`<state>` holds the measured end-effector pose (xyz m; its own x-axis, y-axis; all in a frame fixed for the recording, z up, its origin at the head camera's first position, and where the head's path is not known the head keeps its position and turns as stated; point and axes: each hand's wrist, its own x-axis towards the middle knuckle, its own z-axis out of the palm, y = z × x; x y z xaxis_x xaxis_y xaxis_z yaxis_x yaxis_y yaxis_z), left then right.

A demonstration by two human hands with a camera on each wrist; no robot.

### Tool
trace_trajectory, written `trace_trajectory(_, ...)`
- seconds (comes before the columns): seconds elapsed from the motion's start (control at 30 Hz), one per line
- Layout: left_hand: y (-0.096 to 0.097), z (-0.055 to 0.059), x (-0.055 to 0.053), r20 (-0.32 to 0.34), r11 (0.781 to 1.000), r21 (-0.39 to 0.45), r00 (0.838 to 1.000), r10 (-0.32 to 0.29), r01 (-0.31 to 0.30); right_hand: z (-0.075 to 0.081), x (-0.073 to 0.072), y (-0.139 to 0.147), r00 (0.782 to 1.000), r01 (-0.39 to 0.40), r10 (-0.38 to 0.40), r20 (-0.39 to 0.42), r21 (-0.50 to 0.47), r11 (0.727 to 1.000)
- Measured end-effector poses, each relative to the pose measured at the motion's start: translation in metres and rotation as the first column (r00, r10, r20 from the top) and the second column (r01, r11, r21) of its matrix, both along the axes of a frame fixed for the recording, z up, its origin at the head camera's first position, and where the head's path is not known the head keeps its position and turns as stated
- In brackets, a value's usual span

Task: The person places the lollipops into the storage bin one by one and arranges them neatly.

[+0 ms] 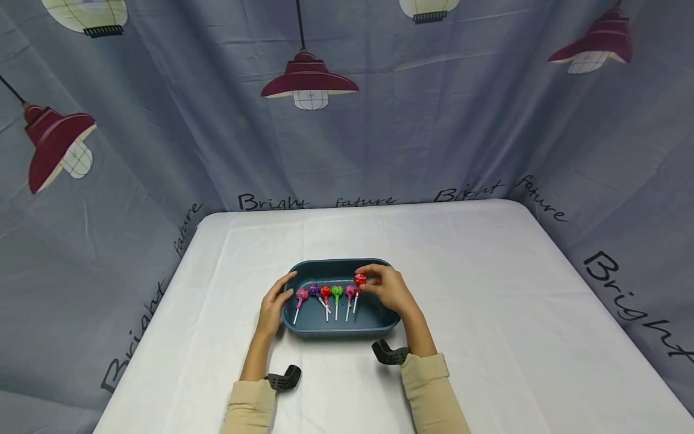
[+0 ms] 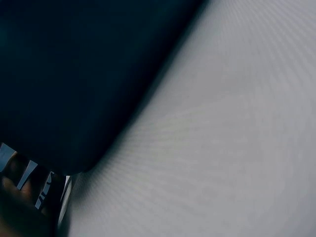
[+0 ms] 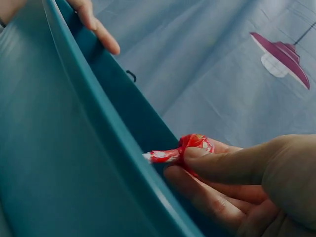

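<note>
A dark teal tray with rounded ends sits on the white-covered table. At its left end, my left hand touches the rim, fingers extended over the edge. My right hand reaches over the right part and pinches a red-wrapped lollipop between thumb and fingers, its stick slanting down into the tray. Inside, several lollipops lie in a row with sticks toward me: a pink one at the left, then a purple one, a red one, a green one and another pink one.
White cloth covers the table around the tray. A grey-blue curtain printed with lamps and lettering hangs behind and at both sides. Each wrist wears a black camera mount, the left one and the right one both close over the cloth.
</note>
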<state>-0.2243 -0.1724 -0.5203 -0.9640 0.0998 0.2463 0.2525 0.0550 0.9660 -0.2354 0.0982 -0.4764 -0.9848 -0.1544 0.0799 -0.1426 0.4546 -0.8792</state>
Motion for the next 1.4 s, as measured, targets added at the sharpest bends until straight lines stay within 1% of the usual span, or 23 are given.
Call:
trace_trajectory(0.1, 0.001, 0.000, 0.000, 0.003, 1.000, 0.000, 1.000, 0.006, -0.006, -0.001, -0.001, 0.002, 0.999, -0.024, 0.024, 0.022, -0.007, 1.000)
trace_trajectory(0.2, 0.001, 0.001, 0.000, 0.002, 1.000, -0.001, 1.000, 0.009, -0.009, -0.001, -0.001, 0.006, 0.997, -0.058, 0.061, 0.048, -0.067, 0.996)
trace_trajectory(0.3, 0.001, 0.001, 0.000, 0.005, 1.000, -0.001, 1.000, 0.013, -0.013, -0.001, -0.001, 0.008, 0.993, -0.102, 0.108, 0.050, -0.116, 0.988)
trace_trajectory(0.43, 0.001, 0.001, 0.001, 0.014, 1.000, -0.003, 1.000, 0.012, -0.011, -0.003, -0.003, 0.006, 0.991, -0.123, 0.128, 0.043, -0.100, 0.987)
trace_trajectory(0.57, -0.001, 0.001, 0.002, 0.022, 1.000, -0.009, 0.999, 0.024, -0.024, -0.002, -0.006, -0.002, 0.996, -0.088, 0.089, 0.033, -0.028, 0.996)
trace_trajectory(0.67, -0.002, 0.002, 0.003, 0.024, 0.999, -0.007, 0.999, 0.033, -0.033, -0.001, -0.008, -0.009, 0.999, -0.045, 0.044, 0.024, 0.050, 0.998)
trace_trajectory(0.77, -0.001, 0.003, 0.002, 0.028, 1.000, -0.007, 0.999, 0.019, -0.018, -0.001, -0.009, -0.013, 0.999, 0.009, -0.014, 0.047, 0.108, 0.994)
trace_trajectory(0.87, 0.001, 0.003, 0.003, 0.032, 1.000, -0.006, 0.999, 0.010, -0.010, -0.003, -0.008, -0.014, 0.994, 0.047, -0.058, 0.093, 0.116, 0.992)
trace_trajectory(0.93, 0.001, 0.003, 0.003, 0.032, 1.000, -0.004, 0.999, 0.014, -0.014, -0.005, -0.008, -0.014, 0.991, 0.055, -0.068, 0.112, 0.120, 0.991)
trace_trajectory(1.2, 0.001, 0.003, 0.001, 0.020, 1.000, -0.007, 1.000, 0.007, -0.007, -0.015, -0.009, -0.016, 0.985, 0.085, -0.111, 0.133, 0.188, 0.979)
trace_trajectory(1.4, 0.001, 0.003, 0.001, 0.028, 1.000, -0.006, 0.999, 0.017, -0.017, -0.016, -0.010, -0.017, 0.982, 0.079, -0.109, 0.156, 0.187, 0.979)
